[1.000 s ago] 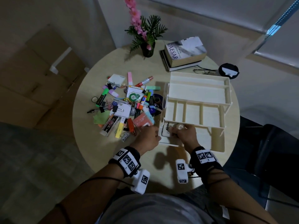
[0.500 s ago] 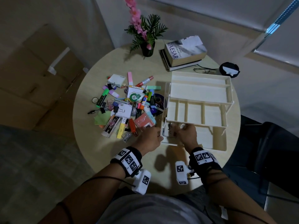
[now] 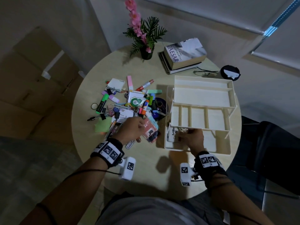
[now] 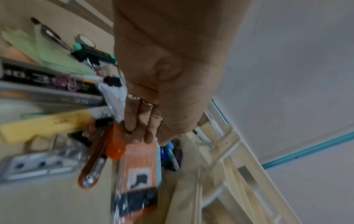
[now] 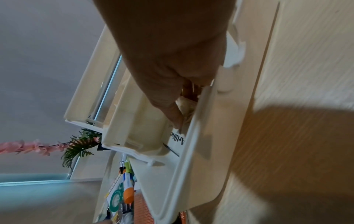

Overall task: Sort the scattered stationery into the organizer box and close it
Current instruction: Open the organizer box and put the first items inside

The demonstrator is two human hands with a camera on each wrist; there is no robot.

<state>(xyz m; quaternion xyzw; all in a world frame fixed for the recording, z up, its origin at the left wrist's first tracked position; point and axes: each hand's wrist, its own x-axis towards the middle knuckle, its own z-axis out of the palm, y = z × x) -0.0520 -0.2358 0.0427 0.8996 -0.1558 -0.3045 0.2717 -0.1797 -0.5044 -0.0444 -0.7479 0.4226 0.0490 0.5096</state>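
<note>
Box [image 3: 201, 101] is open on R half of the round table [image 3: 146, 168], trays fanned out in tiers: wide top tray at back, divided tray below it, bottom compartment nearest the person. Lid not closed.

R hand [image 3: 192, 138] is inside the bottom compartment at its L end, under the front edge of the divided tray. R wrist view: fingers curled, thumb [image 5: 172, 112] pressing a small clear/whitish item against them, right next to a white Artline box [image 3: 172, 133] lying in the same compartment. Item too blurred to ID.

L hand [image 3: 132, 128] is over the near edge of the stationery pile [image 3: 129, 104], L of the box. L wrist view: fingers [image 4: 134, 121] bent down, tips touching the top edge of an orange packet [image 4: 139, 166] w/ clear wrap. Whether it's actually gripped, can't tell; blurred.

Just beside that packet: orange stapler remover [image 4: 95, 163], yellow highlighter [image 4: 44, 127], green sticky notes [image 3: 102, 125], black/silver long box [image 4: 47, 81].

Rest of pile still loose on table, apart from the box: green highlighter [image 3: 102, 103], red marker [image 3: 144, 85], pink eraser [image 3: 129, 82], tape dispenser [image 3: 135, 101], glue stick [image 3: 144, 108], CD [image 3: 159, 104], binder clips, paper clips, white notepad [image 3: 116, 84].

Back of table: plant [image 3: 146, 38], books [image 3: 183, 56], glasses [image 3: 204, 73], black round thing [image 3: 229, 73].
</note>
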